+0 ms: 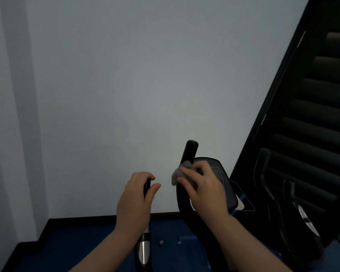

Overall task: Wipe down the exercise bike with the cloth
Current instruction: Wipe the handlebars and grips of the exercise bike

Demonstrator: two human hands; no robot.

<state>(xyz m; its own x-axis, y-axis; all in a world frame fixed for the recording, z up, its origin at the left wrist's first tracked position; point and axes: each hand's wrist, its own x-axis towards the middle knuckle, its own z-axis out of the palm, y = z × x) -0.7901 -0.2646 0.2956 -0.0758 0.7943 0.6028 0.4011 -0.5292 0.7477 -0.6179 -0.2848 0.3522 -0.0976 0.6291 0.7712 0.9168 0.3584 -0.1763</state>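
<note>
Hands numbered two, both raised at the front of one black exercise bike point(182, 195) that stood before a plain pale wall point(116, 85). The right hand point(202, 183) clutched one small crumpled grey cloth point(180, 171), fingers curled round it, and pressed it against the black upright right handlebar post point(189, 151), whose rounded top showed at twelve o'clock from that hand. The cloth bulged out toward nine o'clock from the fingers. The left hand point(135, 195), at nine o'clock from the right one and well apart from it, was wrapped round one slim dark left handle grip point(146, 186), thumb lying to the three o'clock side of it. Below that hand, at six o'clock, the handle ran down into one shiny silver metal tube point(143, 250). One dark rounded console screen point(217, 177) sat just behind the right hand, partly hidden by it. At three o'clock, one second machine of black curved bars and a silver plate point(302, 214) stood near a dark slatted staircase point(322, 95) rising to one o'clock. One dark blue floor point(77, 242) filled the bottom, with two tiny pale specks point(161, 242) on it; what they were could not be told.
</note>
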